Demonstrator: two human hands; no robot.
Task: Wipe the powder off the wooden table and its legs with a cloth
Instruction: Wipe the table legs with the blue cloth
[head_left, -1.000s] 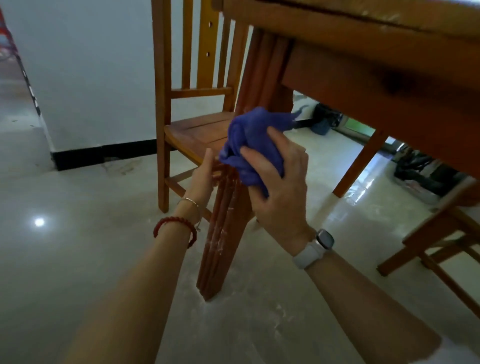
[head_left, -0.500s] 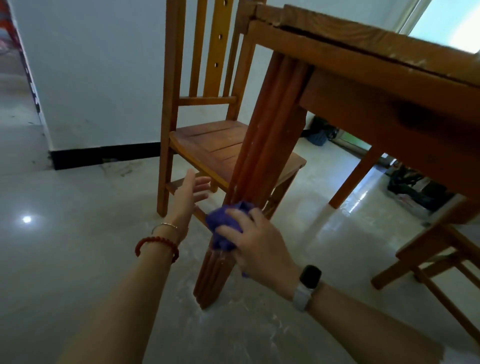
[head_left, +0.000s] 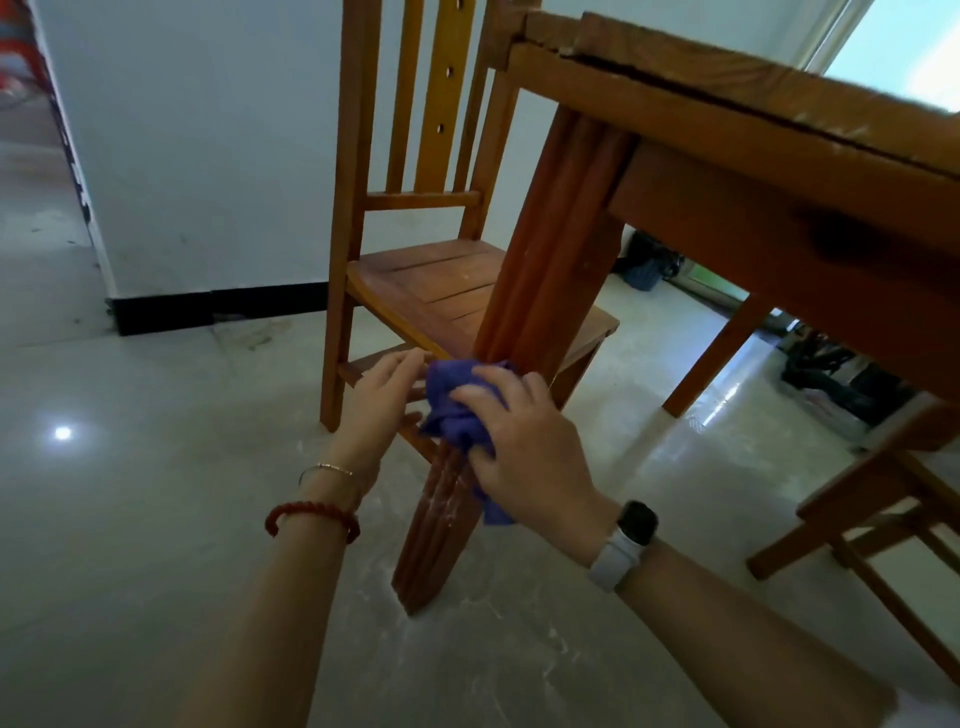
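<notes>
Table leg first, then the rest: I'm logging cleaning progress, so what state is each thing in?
Table leg: powder streaks low down.
Cloth: bunched, pressed on leg.
Right hand: grips cloth.
Left hand: open, beside leg.
Floor: powder around foot.
Table edge: powder flecks.

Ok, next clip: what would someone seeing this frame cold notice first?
The purple cloth, bunched at centre frame, stands out most: the right hand presses it against the fluted wooden table leg, while the left hand hovers open just beside it. Next come the white powder streaks low on that leg, below the cloth. Behind the leg stands a wooden chair, against the white wall.
</notes>
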